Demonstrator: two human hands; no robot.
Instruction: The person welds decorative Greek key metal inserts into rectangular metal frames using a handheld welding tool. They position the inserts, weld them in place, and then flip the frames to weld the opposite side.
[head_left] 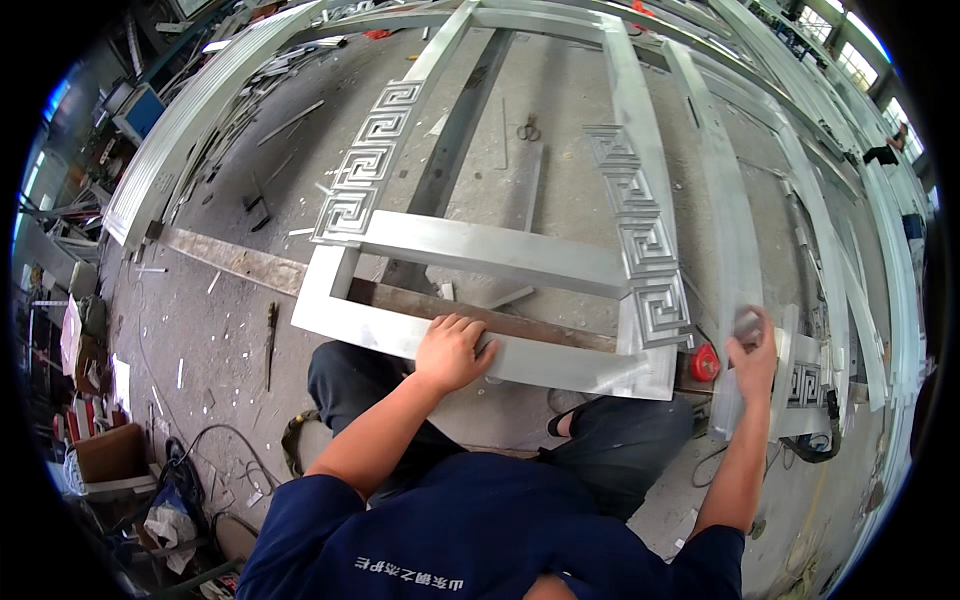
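A welded-looking silvery metal frame (400,333) of square tubes lies across my knees. My left hand (455,352) rests on its near bar, fingers curled over the top and thumb along the near side. Greek-key fretwork strips run along both sides, a left strip (365,160) and a right strip (650,245). My right hand (757,358) is beyond the frame's right corner, over a long pale metal tube (738,240). Its thumb and fingers close round a small greyish thing, blurred and partly hidden. A red tape measure (705,363) sits just left of that hand.
A rusty flat beam (235,255) passes under the frame. Long metal profiles (180,130) lie at the left, more tubes (840,250) at the right. Scissors (529,128) and scraps are on the concrete floor. Another fretwork piece (803,385) and a dark cable or strap (815,450) lie right.
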